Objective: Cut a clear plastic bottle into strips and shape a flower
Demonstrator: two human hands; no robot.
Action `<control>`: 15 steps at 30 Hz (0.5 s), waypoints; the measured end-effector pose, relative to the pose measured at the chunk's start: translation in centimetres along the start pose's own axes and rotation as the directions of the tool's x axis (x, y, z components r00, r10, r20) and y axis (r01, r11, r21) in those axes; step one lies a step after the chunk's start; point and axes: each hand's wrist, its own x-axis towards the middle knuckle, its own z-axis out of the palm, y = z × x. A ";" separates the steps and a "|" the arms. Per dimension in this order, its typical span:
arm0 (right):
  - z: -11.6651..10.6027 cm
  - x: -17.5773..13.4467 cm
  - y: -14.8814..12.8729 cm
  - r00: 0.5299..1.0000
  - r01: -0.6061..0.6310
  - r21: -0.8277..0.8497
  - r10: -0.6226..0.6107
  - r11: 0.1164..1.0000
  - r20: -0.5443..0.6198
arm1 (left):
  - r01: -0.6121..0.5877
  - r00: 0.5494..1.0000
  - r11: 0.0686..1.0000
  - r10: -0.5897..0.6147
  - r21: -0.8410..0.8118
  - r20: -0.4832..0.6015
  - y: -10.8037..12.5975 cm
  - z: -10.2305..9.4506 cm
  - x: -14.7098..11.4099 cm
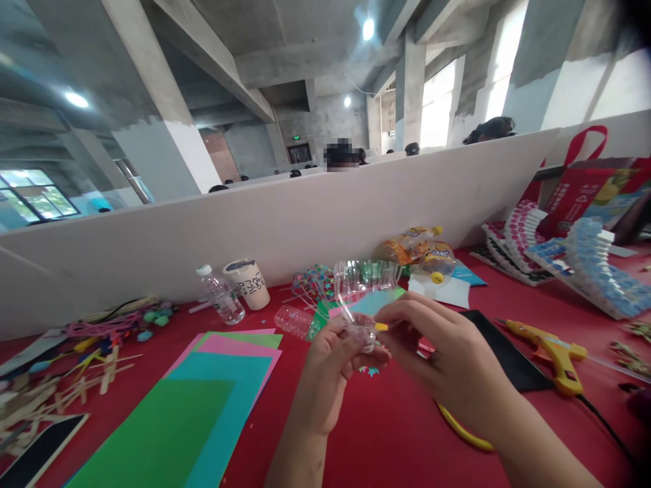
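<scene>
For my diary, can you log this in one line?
Left hand: holds clear plastic piece; Right hand: close by, grip unclear; Glue gun: lies on red table

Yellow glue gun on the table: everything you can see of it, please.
The glue gun has a yellow, plastic-looking body, a thin, darker nozzle and a handle with a black cord running off toward the lower right of the picture. It lies on its side on the red tabletop, nozzle pointing left, right by the black sheet; whether it overlaps the sheet's edge is unclear. The right hand isn't touching it.
</scene>
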 end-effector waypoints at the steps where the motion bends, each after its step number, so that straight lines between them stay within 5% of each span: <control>1: 0.2 0.0 0.1 1.000 0.010 -0.004 -0.010 1.000 0.009 | 0.001 1.000 1.000 -0.001 -0.005 0.002 0.0 0.1 0.0; 8: 0.5 0.1 0.1 1.000 0.016 0.013 -0.017 1.000 0.015 | 0.002 0.999 1.000 -0.003 0.011 0.054 -0.2 -0.1 0.0; 15: -1.7 0.2 -0.2 0.961 -0.053 -0.076 0.030 0.996 -0.274 | 0.071 0.997 0.992 -0.074 0.101 0.027 -0.2 -0.2 0.0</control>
